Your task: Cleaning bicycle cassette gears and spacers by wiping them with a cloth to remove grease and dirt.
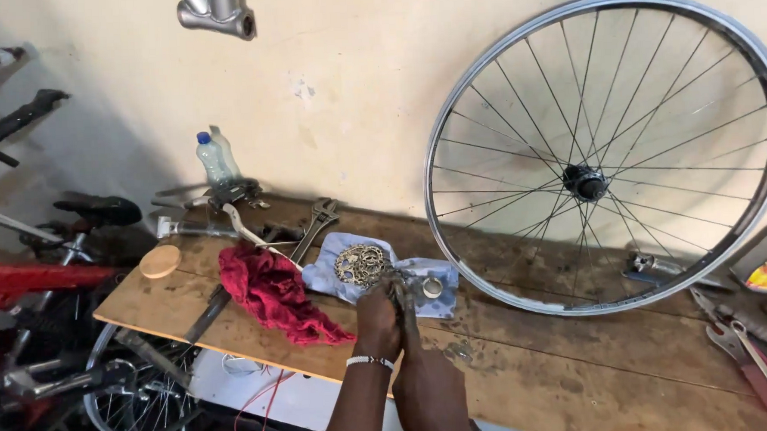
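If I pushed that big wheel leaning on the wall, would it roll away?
Probably. The wheel stands on its thin round rim on the wooden bench, only leaning on the wall, so a sideways push could roll it. It looks light: mostly thin spokes. It might also tip over flat.

A worn wooden workbench (528, 356) runs from the left-centre of the frame to the lower right. At its left end lie a round wooden disc (160, 261) and a crumpled red rag (277, 294). Near the centre sits a pale blue cloth (334, 274). Behind them, towards the upper left, lies an adjustable wrench (313, 227). A spoked bicycle wheel (605, 154) stands on the bench at the right, leaning against the wall. Pliers (752, 354) lie at the lower right edge.
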